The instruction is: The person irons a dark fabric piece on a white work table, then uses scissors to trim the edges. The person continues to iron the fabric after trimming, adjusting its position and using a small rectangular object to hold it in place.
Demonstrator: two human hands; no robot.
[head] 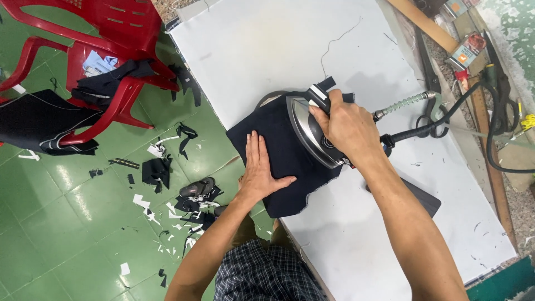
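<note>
Right hand [348,127] clamped around the handle of a steam iron [312,131], grip closed tight on it, soleplate resting on a piece of dark navy fabric [284,161]. Left hand [259,167] flat on the same fabric, fingers together and extended, palm down, grip open, pressing the near left part just beside the iron. Fabric lying at the left edge of the white padded table [278,50], one corner overhanging the edge. Black hose and coiled-spring cord [404,103] running from the iron's rear toward the right. Scissors [434,120] on the table near the cord. Dark flat piece [426,200] partly under the right forearm. Red plastic chair [111,33] on the green tiled floor [56,223], dark cloth heaped on its seat. Fabric scraps [167,178] scattered on the floor.
</note>
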